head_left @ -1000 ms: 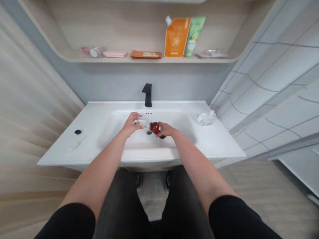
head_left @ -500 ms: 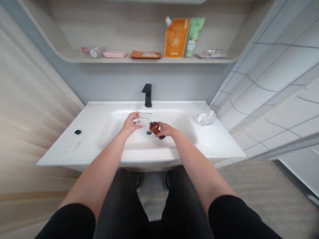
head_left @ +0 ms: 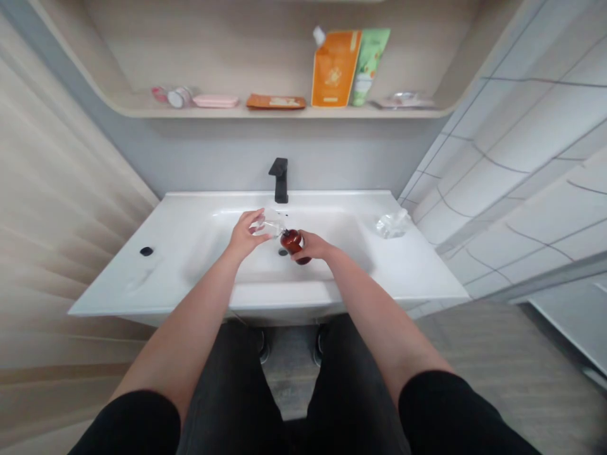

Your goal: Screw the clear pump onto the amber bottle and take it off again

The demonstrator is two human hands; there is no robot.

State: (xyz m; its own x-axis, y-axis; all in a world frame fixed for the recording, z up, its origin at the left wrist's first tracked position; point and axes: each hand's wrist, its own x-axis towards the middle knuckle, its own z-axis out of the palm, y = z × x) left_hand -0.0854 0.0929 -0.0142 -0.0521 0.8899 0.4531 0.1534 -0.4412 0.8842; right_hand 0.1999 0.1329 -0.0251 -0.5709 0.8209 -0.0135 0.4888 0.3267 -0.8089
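Over the white sink basin, my left hand is closed around a clear, see-through container, tilted toward the right. My right hand grips a brown bottle with a dark neck, leaning to the upper left. The bottle's neck meets or nearly meets the mouth of the clear container; I cannot tell whether they touch. Any liquid inside the clear container is too faint to make out. Below the bottle's neck, the dark drain shows in the basin.
A black faucet rises behind the basin. Crumpled clear plastic lies on the right counter, a small black cap-like piece on the left. The shelf above holds an orange spout pouch, a green tube and several small items.
The clear container has shifted slightly up with my left hand. The brown bottle has moved a little left in my right hand, still tilted toward the container.
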